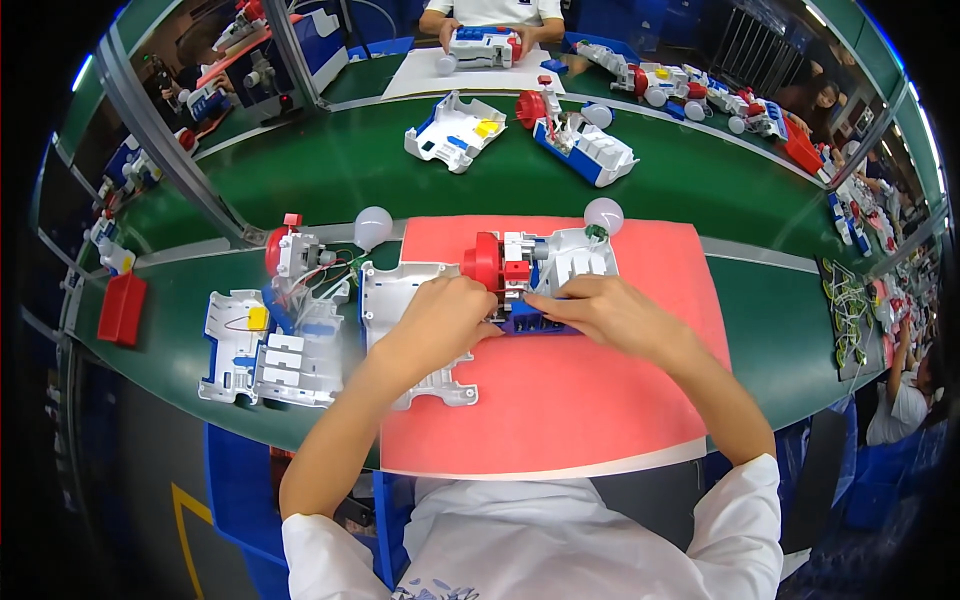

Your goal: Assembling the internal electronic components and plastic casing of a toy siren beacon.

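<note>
In front of me a part-built plastic toy unit [590, 257] rests on a pink-red sheet. It has a white shell, a blue lower edge [535, 321], a red round part [483, 262] and a white globe [604, 216] on top. My left hand [450, 308] curls its fingers at the unit's near left side, below the red part. From the right, my right hand [610, 308] presses its bent fingers along the blue edge. An open white shell half [388, 288] lies left of the unit, partly under my left forearm. The fingertips' exact grip is hidden.
The pink-red sheet [560, 420] covers the green table before me. Another opened unit [290, 340] lies at left, near a red bin [122, 310]. Beyond, a green conveyor carries a shell [455, 132] and another unit [580, 140]. A person opposite holds a unit [485, 48].
</note>
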Motion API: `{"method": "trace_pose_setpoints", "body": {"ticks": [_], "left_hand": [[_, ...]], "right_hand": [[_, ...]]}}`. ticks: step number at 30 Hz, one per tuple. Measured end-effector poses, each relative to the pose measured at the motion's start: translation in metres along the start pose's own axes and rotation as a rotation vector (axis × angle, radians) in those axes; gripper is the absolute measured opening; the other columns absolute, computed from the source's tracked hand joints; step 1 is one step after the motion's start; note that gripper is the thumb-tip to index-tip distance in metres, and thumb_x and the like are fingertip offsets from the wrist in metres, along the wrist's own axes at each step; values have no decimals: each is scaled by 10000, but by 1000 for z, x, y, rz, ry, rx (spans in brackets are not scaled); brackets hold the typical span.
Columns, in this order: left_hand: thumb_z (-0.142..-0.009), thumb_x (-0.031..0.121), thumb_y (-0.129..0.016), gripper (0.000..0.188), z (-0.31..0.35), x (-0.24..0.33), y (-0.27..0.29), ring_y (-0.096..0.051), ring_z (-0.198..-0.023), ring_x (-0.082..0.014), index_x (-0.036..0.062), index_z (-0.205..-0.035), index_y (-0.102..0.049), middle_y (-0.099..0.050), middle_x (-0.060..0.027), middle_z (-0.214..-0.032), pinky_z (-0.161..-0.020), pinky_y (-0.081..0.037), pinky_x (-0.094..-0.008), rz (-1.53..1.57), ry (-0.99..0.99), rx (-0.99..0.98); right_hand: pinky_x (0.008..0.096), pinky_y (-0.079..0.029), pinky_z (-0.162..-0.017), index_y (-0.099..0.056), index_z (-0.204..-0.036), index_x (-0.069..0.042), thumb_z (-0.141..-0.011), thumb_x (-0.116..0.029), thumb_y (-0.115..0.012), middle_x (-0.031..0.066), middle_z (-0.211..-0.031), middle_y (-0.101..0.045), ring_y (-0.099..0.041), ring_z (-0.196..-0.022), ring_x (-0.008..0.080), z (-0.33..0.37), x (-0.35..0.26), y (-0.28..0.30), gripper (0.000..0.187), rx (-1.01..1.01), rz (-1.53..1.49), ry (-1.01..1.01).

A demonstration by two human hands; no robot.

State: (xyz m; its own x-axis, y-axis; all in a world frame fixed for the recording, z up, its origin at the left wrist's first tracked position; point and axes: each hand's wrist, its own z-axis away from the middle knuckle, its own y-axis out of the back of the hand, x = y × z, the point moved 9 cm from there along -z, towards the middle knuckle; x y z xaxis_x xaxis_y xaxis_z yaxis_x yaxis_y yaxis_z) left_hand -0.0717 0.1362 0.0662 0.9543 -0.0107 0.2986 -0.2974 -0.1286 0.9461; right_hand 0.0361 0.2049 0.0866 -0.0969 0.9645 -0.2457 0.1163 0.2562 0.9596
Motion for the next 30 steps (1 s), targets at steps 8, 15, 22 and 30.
{"method": "trace_pose_setpoints", "body": {"ticks": [8, 15, 22, 30], "left_hand": [[-717, 215, -809, 231, 2, -2, 2, -659, -784, -335, 20, -751, -690, -675, -147, -757, -707, -523, -429, 53, 28, -11], [-726, 228, -799, 240, 1, -5, -4, -653, -817, -325, 22, -765, -681, -682, -132, -795, -724, -511, -431, 23, 47, -16], [-736, 222, -799, 228, 9, -9, 1, -657, -834, -313, 28, -796, -697, -683, -124, -800, -746, -515, -417, -10, 44, -9], [-879, 266, -717, 688, 123, -76, 38, -657, -896, -405, -17, -1420, -398, -642, -253, -994, -766, -527, -466, -134, 714, 170]], "right_hand": [[387, -533, -757, -644, -1293, -113, -824, -36, -658, 101, -873, -631, -635, -839, 254, 5, -2, 2, 475, 101, 28, -86], [380, -529, -761, -618, -1318, -96, -811, -27, -673, 86, -896, -639, -622, -845, 244, 12, -1, -9, 514, 155, 44, 25], [357, -502, -805, -659, -1256, -105, -797, -45, -671, 71, -1020, -622, -581, -940, 230, 4, -15, 3, 464, 150, 90, -26], [379, -463, -846, -669, -1261, -159, -866, -211, -736, 78, -1213, -541, -513, -1066, 251, 23, -1, 3, 405, 279, 23, -86]]}}
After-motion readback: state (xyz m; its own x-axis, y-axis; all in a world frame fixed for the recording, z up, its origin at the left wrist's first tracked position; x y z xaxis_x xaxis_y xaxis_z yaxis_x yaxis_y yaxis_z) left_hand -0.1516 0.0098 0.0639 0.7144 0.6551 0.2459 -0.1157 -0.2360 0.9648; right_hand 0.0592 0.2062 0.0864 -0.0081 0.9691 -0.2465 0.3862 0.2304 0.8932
